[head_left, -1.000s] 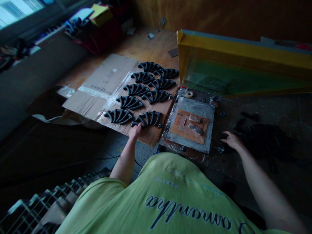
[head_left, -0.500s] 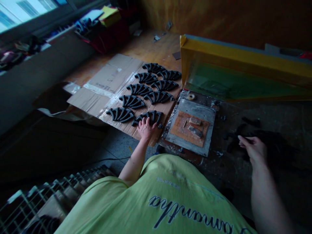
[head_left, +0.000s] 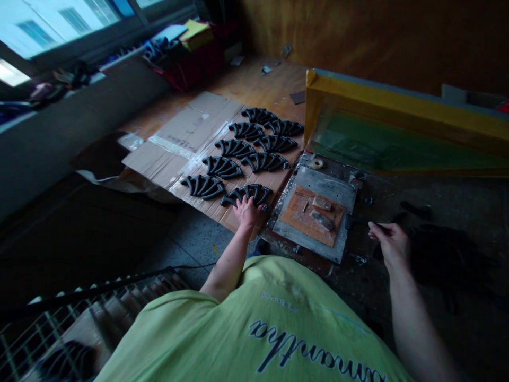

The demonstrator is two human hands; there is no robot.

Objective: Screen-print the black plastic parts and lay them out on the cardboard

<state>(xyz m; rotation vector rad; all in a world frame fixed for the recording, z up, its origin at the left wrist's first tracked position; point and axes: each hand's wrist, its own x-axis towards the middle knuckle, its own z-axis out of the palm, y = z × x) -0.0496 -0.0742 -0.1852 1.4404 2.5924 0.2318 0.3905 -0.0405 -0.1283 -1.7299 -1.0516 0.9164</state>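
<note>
Left hand [head_left: 247,210] has slid onto the nearest black piece [head_left: 256,192]; right hand [head_left: 392,244] has risen off the bench [head_left: 401,183].

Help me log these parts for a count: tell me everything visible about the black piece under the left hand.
The black piece is fan-shaped: several curved ribs spreading from a narrow end, matt, looking like plastic or rubber. It lies flat on the cardboard sheet, nearest the person among the rows of like pieces, close to the grey plate. The left hand rests on its near side, fingers spread over the ribs.
</note>
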